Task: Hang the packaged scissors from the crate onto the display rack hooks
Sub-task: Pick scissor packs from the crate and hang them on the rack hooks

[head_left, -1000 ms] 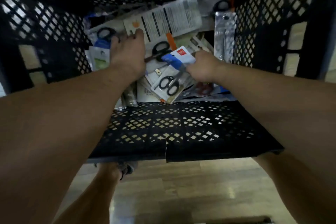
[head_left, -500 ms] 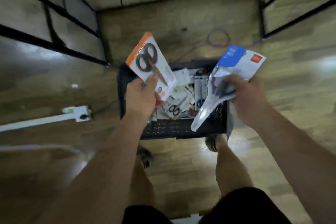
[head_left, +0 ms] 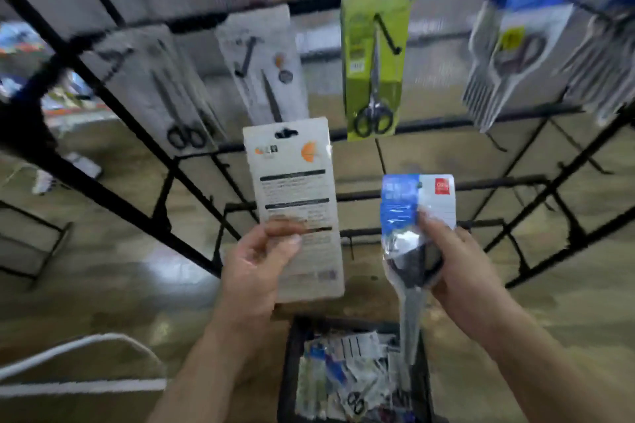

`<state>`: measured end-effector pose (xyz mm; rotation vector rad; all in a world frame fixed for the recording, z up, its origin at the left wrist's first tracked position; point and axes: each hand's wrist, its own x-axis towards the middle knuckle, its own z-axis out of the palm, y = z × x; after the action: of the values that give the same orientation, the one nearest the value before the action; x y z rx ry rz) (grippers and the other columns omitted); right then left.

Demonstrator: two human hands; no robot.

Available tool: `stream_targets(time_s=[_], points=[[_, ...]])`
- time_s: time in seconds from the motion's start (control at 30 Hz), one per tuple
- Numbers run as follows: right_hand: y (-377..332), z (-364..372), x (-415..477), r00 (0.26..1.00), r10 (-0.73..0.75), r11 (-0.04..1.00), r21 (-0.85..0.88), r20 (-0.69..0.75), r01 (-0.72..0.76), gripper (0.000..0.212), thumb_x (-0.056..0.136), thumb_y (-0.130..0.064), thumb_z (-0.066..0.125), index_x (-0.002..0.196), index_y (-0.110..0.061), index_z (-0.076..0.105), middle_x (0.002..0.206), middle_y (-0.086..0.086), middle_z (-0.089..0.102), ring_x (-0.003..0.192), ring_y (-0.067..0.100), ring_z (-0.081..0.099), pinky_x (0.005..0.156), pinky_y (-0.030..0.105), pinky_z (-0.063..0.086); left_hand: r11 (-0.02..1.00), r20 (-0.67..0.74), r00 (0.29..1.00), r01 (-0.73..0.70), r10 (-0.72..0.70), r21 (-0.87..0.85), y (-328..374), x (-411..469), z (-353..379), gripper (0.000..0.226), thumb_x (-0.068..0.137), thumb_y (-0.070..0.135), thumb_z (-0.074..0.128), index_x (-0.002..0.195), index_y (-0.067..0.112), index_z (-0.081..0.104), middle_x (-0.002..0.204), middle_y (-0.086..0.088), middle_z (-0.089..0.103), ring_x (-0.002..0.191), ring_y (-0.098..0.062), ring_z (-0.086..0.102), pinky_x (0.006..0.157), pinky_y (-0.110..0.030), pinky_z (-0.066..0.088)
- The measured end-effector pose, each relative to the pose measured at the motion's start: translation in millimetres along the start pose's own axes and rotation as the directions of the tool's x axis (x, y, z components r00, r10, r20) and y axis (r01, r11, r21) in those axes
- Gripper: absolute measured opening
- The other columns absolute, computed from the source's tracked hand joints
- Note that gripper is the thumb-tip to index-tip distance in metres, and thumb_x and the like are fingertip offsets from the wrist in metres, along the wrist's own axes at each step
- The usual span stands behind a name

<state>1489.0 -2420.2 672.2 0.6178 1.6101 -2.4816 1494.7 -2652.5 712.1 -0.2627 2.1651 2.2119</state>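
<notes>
left hand (head_left: 256, 264) pinches white carded scissors (head_left: 295, 203) mid-frame; right hand (head_left: 457, 261) grips blue bagged scissors (head_left: 412, 237), right of centre. both light; card stiff, bag floppy and slick. hold below hang hole.

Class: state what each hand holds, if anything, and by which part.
Left hand holds the white carded pack by its lower half; right hand holds the blue-topped clear pack at its middle.

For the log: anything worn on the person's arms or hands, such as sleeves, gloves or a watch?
Nothing worn shows. The left hand and right hand are ungloved, both forearms bare to the frame edge; no sleeve, watch or ring visible, though blur could hide small details.
</notes>
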Motion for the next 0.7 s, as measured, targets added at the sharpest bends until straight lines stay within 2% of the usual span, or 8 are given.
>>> stream_targets(time_s=[0.07, 0.13, 0.23, 0.33, 0.4, 0.53, 0.63, 0.7], points=[[-29, -8, -14, 0.997, -0.062, 0.994, -0.087, 0.045, 0.066, 0.030, 0.084, -0.036, 0.068, 0.093, -0.008, 0.075, 0.085, 0.012, 0.077, 0.072, 0.024, 0.072, 0.072, 0.037, 0.053, 0.999, -0.095, 0.995, -0.027, 0.024, -0.036, 13, -17, 12, 0.025, 0.093, -0.011, 0.061, 0.094, 0.013, 0.067, 0.098, 0.001, 0.077, 0.091, -0.016, 0.075, 0.068, -0.025, 0.061], [-52, -19, -23, 0.989, -0.136, 0.980, -0.139, 0.064, 0.144, 0.029, 0.082, -0.034, 0.069, 0.095, -0.008, 0.075, 0.090, 0.014, 0.077, 0.074, 0.027, 0.071, 0.069, 0.038, 0.054, 0.995, -0.171, 0.985, -0.036, 0.020, -0.092, 19, -29, 23, 0.041, 0.093, -0.009, 0.062, 0.105, 0.030, 0.064, 0.107, -0.005, 0.076, 0.096, -0.022, 0.075, 0.067, -0.032, 0.063], [-82, -37, -31, 0.969, -0.239, 0.955, -0.167, 0.058, 0.245, 0.018, 0.088, -0.029, 0.069, 0.098, -0.018, 0.078, 0.100, 0.015, 0.078, 0.086, 0.029, 0.073, 0.082, 0.043, 0.056, 0.988, -0.192, 0.980, -0.070, 0.043, -0.135, 30, -38, 46, 0.065, 0.091, -0.011, 0.064, 0.120, 0.047, 0.054, 0.104, -0.005, 0.077, 0.096, -0.022, 0.076, 0.067, -0.037, 0.063], [-113, -46, -37, 0.945, -0.326, 0.934, -0.139, 0.036, 0.328, 0.015, 0.090, -0.025, 0.067, 0.097, -0.020, 0.079, 0.098, 0.012, 0.079, 0.083, 0.022, 0.075, 0.070, 0.033, 0.059, 0.982, -0.137, 0.986, -0.118, 0.098, -0.146, 50, -32, 68, 0.081, 0.089, -0.013, 0.067, 0.136, 0.049, 0.045, 0.104, -0.004, 0.077, 0.097, -0.022, 0.076, 0.073, -0.043, 0.064], [-128, -46, -46, 0.920, -0.392, 0.911, -0.139, 0.006, 0.389, 0.016, 0.089, -0.026, 0.068, 0.099, -0.018, 0.078, 0.097, 0.010, 0.079, 0.081, 0.021, 0.075, 0.069, 0.034, 0.058, 0.974, -0.051, 0.987, -0.159, 0.153, -0.159, 64, -24, 77, 0.084, 0.089, -0.013, 0.068, 0.143, 0.046, 0.041, 0.110, -0.003, 0.077, 0.103, -0.021, 0.075, 0.082, -0.044, 0.062], [-136, -46, -62, 0.877, -0.470, 0.881, -0.110, -0.099, 0.460, 0.047, 0.076, -0.045, 0.077, 0.110, -0.014, 0.075, 0.104, 0.012, 0.078, 0.089, 0.026, 0.074, 0.079, 0.041, 0.057, 0.972, 0.097, 0.969, -0.217, 0.226, -0.088, 88, -9, 90, 0.055, 0.090, -0.007, 0.072, 0.120, 0.037, 0.062, 0.119, 0.000, 0.076, 0.107, -0.020, 0.073, 0.095, -0.054, 0.056], [-135, -53, -73, 0.847, -0.503, 0.864, -0.092, -0.171, 0.495, 0.022, 0.092, -0.020, 0.064, 0.108, -0.008, 0.073, 0.100, 0.011, 0.079, 0.083, 0.019, 0.075, 0.069, 0.027, 0.060, 0.980, 0.106, 0.978, -0.167, 0.178, -0.108, 90, -4, 101, 0.050, 0.089, -0.005, 0.071, 0.122, 0.030, 0.059, 0.103, 0.010, 0.077, 0.101, -0.016, 0.072, 0.084, -0.041, 0.056], [-132, -65, -80, 0.828, -0.504, 0.863, -0.108, -0.246, 0.493, 0.020, 0.095, -0.016, 0.062, 0.109, -0.009, 0.074, 0.103, 0.012, 0.078, 0.087, 0.021, 0.074, 0.075, 0.032, 0.060, 0.984, 0.156, 0.982, -0.080, 0.106, -0.162, 86, -3, 109, 0.070, 0.080, 0.015, 0.085, 0.134, 0.038, 0.047, 0.102, 0.005, 0.074, 0.095, -0.016, 0.073, 0.078, -0.034, 0.054]])
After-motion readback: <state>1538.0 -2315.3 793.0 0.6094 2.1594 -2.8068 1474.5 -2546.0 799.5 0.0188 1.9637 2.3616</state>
